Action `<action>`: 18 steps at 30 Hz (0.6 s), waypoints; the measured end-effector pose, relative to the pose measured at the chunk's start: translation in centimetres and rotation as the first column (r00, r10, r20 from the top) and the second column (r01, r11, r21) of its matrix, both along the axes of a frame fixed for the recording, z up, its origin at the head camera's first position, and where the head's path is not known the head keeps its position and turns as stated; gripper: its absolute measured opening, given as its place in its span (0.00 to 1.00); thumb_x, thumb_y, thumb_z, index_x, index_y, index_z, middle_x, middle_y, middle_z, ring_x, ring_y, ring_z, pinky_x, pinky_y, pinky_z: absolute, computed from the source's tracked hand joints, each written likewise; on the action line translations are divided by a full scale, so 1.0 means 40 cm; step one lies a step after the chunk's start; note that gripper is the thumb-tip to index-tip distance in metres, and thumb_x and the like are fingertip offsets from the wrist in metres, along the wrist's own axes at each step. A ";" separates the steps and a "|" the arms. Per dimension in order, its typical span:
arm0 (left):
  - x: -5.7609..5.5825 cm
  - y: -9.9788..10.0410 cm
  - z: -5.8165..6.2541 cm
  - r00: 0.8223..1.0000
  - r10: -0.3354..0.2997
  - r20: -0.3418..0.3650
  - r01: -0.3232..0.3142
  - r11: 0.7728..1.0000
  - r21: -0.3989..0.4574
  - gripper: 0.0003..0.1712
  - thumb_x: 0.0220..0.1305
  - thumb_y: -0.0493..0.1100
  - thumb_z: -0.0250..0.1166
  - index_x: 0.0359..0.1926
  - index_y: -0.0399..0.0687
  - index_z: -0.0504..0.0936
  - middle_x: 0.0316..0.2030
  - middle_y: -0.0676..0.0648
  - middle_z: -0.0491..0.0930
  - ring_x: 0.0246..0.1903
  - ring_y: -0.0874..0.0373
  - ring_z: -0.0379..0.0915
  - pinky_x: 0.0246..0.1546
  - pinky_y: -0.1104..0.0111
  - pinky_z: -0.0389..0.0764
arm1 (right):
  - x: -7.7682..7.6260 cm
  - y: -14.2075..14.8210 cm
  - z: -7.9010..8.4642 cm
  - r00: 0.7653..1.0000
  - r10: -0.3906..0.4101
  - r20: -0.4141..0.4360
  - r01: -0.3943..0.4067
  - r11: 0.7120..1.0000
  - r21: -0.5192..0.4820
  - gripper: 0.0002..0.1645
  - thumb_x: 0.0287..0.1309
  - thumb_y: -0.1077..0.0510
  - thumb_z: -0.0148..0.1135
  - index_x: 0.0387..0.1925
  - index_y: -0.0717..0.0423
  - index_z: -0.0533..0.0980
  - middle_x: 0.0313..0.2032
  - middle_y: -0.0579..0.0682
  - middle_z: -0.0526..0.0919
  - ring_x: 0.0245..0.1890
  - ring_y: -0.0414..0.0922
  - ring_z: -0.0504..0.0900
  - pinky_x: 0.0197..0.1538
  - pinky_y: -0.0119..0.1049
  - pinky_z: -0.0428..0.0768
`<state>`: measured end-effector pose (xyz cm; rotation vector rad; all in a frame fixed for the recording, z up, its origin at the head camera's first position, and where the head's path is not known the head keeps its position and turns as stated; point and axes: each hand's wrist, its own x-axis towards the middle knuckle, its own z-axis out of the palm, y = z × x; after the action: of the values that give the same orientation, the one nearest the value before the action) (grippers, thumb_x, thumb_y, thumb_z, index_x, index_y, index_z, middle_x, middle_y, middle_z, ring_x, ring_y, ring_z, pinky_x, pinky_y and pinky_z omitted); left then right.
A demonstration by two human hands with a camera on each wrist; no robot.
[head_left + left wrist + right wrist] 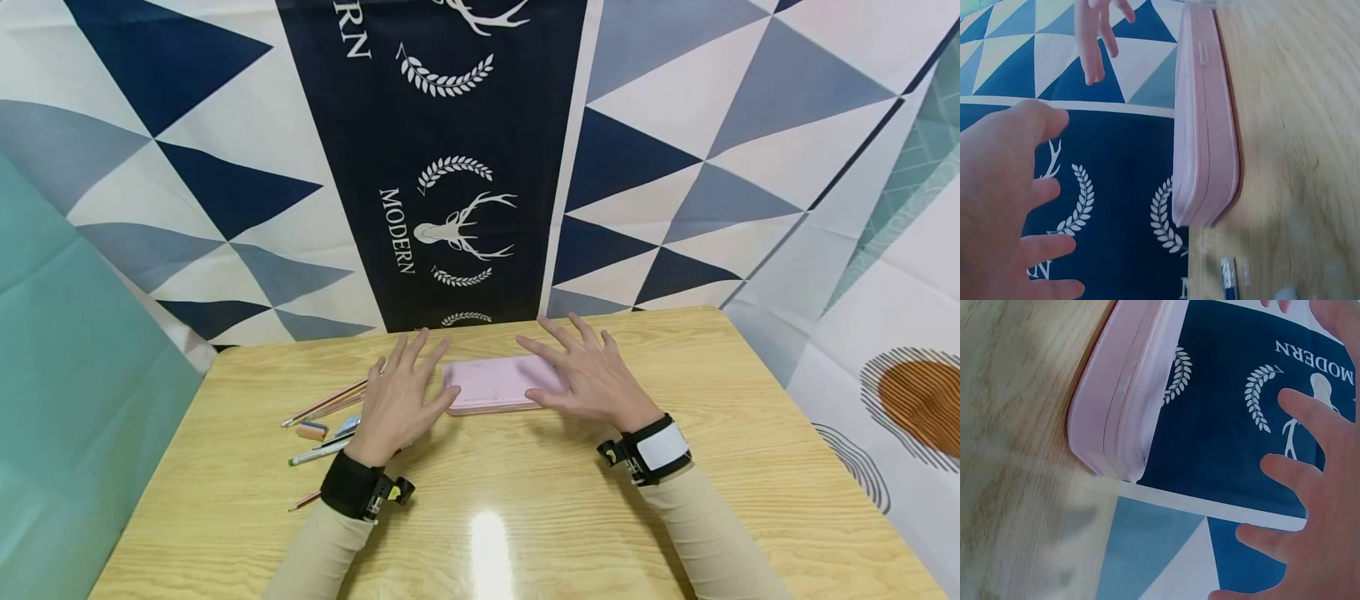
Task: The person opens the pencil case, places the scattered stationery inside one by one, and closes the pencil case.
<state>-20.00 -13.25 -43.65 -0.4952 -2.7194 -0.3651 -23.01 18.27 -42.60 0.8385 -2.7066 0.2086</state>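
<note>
A closed pink pencil case (495, 382) lies flat near the back edge of the table, between the two hands. My left hand (401, 398) hovers at its left end with fingers spread, the thumb overlapping the case's corner in the head view. Over the right end is my right hand (588, 377), its fingers also spread and holding nothing. Both wrist views show a gap between the fingers and the case: the pink case (1207, 125) stands apart from the left hand (1016, 206), and the case (1119, 394) from the right hand (1316, 481).
Left of the case, partly hidden behind the left hand, lie several pencils (324, 403), an orange eraser (312, 430) and a green-ended pen (315, 454). Another pencil (305, 501) lies nearer, by the left wrist. A patterned cloth (465, 167) hangs behind the wooden table (570, 533).
</note>
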 end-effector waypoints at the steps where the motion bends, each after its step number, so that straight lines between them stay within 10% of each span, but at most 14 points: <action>1: -0.001 0.001 0.000 1.000 -0.005 0.000 0.005 1.000 0.026 0.40 0.65 0.69 0.56 0.75 0.67 0.62 0.76 0.44 0.60 0.74 0.38 0.54 0.60 0.32 0.68 | 0.000 0.000 0.000 1.000 0.002 0.000 -0.002 1.000 -0.001 0.46 0.53 0.20 0.52 0.73 0.24 0.61 0.78 0.48 0.58 0.74 0.67 0.54 0.59 0.82 0.61; 6: -0.002 0.004 -0.002 0.998 -0.049 0.044 0.040 0.983 0.178 0.41 0.64 0.63 0.62 0.75 0.61 0.63 0.74 0.41 0.64 0.66 0.38 0.67 0.49 0.41 0.80 | -0.001 -0.002 0.001 1.000 0.006 0.001 -0.007 1.000 0.002 0.46 0.54 0.20 0.52 0.73 0.24 0.61 0.78 0.48 0.57 0.74 0.67 0.54 0.59 0.82 0.60; 10: 0.001 0.005 -0.001 0.982 -0.095 0.164 0.040 0.950 0.311 0.44 0.65 0.61 0.63 0.77 0.58 0.58 0.75 0.42 0.62 0.69 0.42 0.65 0.59 0.43 0.77 | -0.001 -0.004 -0.002 1.000 0.009 -0.001 -0.009 1.000 0.008 0.46 0.54 0.19 0.51 0.73 0.24 0.61 0.78 0.48 0.58 0.74 0.68 0.54 0.58 0.82 0.61; 18: -0.003 0.015 -0.003 0.920 -0.192 0.341 -0.028 0.837 0.546 0.48 0.66 0.59 0.64 0.79 0.59 0.50 0.77 0.48 0.57 0.71 0.45 0.60 0.66 0.45 0.72 | -0.003 -0.005 -0.006 1.000 0.006 -0.013 -0.006 1.000 0.019 0.45 0.55 0.20 0.51 0.73 0.25 0.62 0.77 0.48 0.59 0.73 0.68 0.56 0.58 0.82 0.62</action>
<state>-20.11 -12.64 -43.75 -0.4076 -2.7624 -1.3431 -23.12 18.07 -42.83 0.8506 -2.6986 0.1786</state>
